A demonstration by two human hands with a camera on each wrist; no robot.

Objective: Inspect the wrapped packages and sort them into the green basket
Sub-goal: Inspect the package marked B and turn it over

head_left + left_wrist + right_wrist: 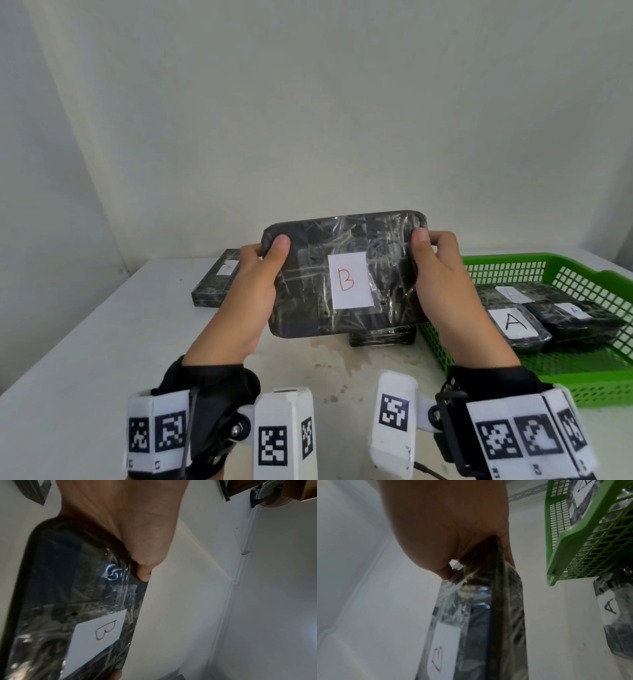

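Both hands hold a dark plastic-wrapped package (315, 294) up above the table, its face tilted toward me. A white label with a red B (350, 280) sits on that face. My left hand (255, 281) grips its left end, thumb on the front. My right hand (445, 284) grips the right end the same way. The package (72, 601) and its B label (99, 630) fill the left wrist view; the right wrist view shows the package (488, 628) edge-on. The green basket (582, 373) stands at the right, holding wrapped packages labelled A (513, 322).
Another wrapped package (215, 281) with a white label lies on the white table (85, 359) at the back left. One more package (382, 337) lies under the held one, beside the basket's left wall. A white wall rises close behind the table.
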